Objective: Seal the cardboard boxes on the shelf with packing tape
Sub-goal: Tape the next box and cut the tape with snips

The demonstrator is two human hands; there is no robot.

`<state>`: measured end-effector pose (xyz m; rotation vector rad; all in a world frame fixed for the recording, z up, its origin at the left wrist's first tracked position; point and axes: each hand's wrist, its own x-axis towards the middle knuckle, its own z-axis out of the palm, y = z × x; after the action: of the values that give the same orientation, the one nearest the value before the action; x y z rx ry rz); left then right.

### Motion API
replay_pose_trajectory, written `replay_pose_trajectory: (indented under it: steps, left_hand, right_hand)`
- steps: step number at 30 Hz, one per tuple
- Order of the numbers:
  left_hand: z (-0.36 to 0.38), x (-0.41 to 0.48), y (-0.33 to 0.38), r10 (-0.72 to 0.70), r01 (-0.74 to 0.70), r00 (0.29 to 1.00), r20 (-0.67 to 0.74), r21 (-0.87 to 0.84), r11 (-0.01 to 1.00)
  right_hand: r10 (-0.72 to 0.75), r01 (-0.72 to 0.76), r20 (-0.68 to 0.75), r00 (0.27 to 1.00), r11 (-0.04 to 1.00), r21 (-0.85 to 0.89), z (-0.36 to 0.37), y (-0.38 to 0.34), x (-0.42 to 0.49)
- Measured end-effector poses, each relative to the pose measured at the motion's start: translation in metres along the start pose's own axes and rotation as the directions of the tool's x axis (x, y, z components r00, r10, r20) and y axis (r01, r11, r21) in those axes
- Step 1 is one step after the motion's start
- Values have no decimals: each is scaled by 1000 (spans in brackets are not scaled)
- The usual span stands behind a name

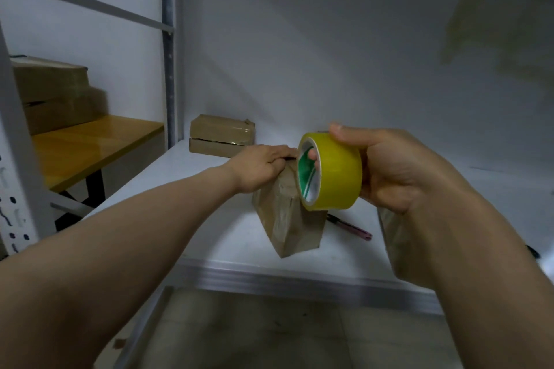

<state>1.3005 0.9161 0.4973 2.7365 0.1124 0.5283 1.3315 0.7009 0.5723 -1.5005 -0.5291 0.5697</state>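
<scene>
So here's where I'm at. The box [284, 219] I'm working on stands on end near the front of the shelf [209, 219], long axis pretty much vertical and leaning a bit. My left hand [260, 168] is on top of it, fingers bent over the top edge and holding it steady. My right hand [389, 171] has the tape [335, 171]: thumb on the outside of the roll, one fingertip poking into the core, the others wrapped round the back.

What matters is that the roll sits just right of the box top, right beside my left fingertips, open core facing left toward them. I'd guess the tape has to run across the top and down that long side. I can't tell whether a loose end is stuck on yet, it's too see-through.

The left hand is the one actually on the box, so it does the bracing.

Two more boxes [220, 136] are stacked at the back, another one [392, 234] hides behind my right forearm, and a cutter [350, 226] lies just behind the box.
</scene>
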Motion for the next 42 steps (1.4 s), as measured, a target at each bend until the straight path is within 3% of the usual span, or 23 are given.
replay_pose_trajectory:
  steps: [8, 14, 20, 23, 27, 31, 33, 36, 40, 42]
  left_hand:
    - [-2, 3, 3, -47, 49, 991, 128, -6, 999]
    - [-9, 7, 4, -151, 223, 966, 210, -377, 899]
    - [-7, 5, 9, -109, 132, 972, 210, -100, 986]
    - [-7, 2, 11, -103, 116, 971, 216, -46, 992]
    - [-7, 4, 25, -92, 57, 975, 202, 176, 983]
    - [-8, -6, 37, 8, -12, 995, 99, 44, 999]
    - [-14, -13, 38, 16, -22, 967, 254, 22, 1000]
    - [-18, -21, 37, 9, -70, 894, 448, 120, 990]
    - [-27, -25, 31, 69, -92, 856, 512, 19, 996]
    - [-28, -26, 29, 67, -121, 845, 531, 68, 990]
  right_hand:
    - [45, -53, 90, 995, 995, 84, -20, 21, -28]
    - [66, -66, 70, 995, 998, 10, -21, 40, -32]
    - [124, -124, -5, 992, 991, -51, -28, 70, -30]
    - [180, -180, -22, 983, 983, -15, -28, 84, -26]
    - [223, -223, 0, 975, 974, -26, -25, 86, -17]
    - [242, -242, -5, 970, 970, -17, -27, 85, -12]
    - [243, -243, -2, 970, 970, -7, -27, 85, -11]
    - [235, -235, 18, 972, 972, 8, -24, 84, -13]
    - [228, -228, 24, 973, 974, -4, -22, 83, -14]
    - [225, -225, 17, 974, 974, -22, -22, 84, -12]
